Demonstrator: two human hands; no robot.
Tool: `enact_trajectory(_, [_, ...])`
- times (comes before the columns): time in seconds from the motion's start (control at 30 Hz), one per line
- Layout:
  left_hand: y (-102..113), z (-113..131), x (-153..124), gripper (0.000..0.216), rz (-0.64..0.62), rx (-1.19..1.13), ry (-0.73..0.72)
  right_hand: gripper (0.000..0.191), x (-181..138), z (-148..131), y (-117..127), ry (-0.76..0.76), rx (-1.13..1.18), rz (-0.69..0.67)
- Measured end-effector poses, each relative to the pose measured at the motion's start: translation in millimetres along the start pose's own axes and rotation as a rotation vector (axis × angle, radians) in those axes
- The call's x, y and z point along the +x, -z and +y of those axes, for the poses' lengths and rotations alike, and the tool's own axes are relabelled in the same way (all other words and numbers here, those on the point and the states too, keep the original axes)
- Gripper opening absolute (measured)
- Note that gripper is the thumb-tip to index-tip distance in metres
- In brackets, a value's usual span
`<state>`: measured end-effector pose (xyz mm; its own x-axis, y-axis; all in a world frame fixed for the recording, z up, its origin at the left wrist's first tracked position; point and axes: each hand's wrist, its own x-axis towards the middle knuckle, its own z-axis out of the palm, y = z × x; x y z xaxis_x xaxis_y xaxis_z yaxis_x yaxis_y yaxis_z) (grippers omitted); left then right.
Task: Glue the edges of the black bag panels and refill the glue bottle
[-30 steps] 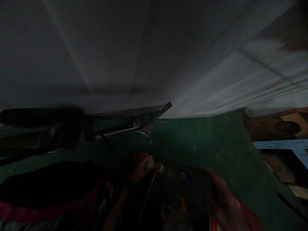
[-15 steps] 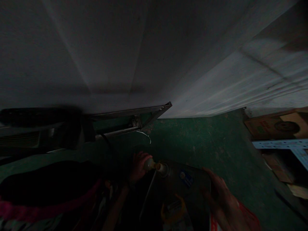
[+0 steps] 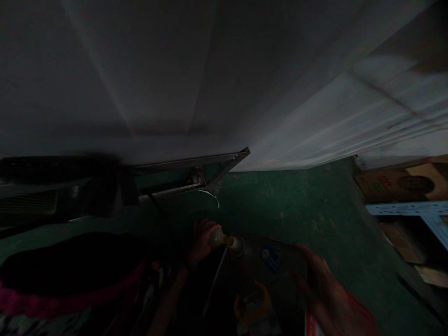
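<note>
The picture is very dark. A large container (image 3: 283, 289), which looks like a tin, lies tilted low in front of me. It carries a blue label (image 3: 271, 260), a yellow handle (image 3: 252, 308) and a pale spout (image 3: 237, 246). My left hand (image 3: 203, 241) is closed around a small pale bottle (image 3: 216, 238). The bottle's neck meets the spout. Across the container's right edge, my right hand (image 3: 324, 289) grips it with the thumb on the near face and the fingers behind. A thin light strip (image 3: 215, 282) runs down from the spout; what it is I cannot tell.
A metal frame (image 3: 189, 163) stands by the grey wall (image 3: 168, 84). Green floor (image 3: 280, 200) lies beyond the container. At right are a cardboard box (image 3: 388, 184) and a light-blue perforated rack (image 3: 402, 208). Dark cloth with a pink edge (image 3: 87, 298) fills the lower left.
Both hands, the bottle and the container keep nearly the same positions. The view has shifted very slightly.
</note>
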<state>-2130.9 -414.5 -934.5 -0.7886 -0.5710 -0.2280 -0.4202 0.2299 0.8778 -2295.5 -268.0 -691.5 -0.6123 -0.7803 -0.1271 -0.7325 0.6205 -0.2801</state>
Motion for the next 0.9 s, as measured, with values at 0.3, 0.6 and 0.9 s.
enact_trajectory(0.3, [3.6,4.7,-0.1,0.054,-0.004,-0.013,0.007,0.042,0.8,5.1,6.0,0.057,-0.081,-0.062])
enact_trajectory(0.6, [7.2,7.1,-1.9,0.052,-0.026,-0.022,0.025,0.041,2.4,-0.4,-0.6,0.087,-0.104,0.014])
enact_trajectory(0.9, [5.0,4.8,-0.7,0.054,-0.032,-0.015,0.020,0.038,2.3,-14.1,9.5,0.113,-0.118,0.003])
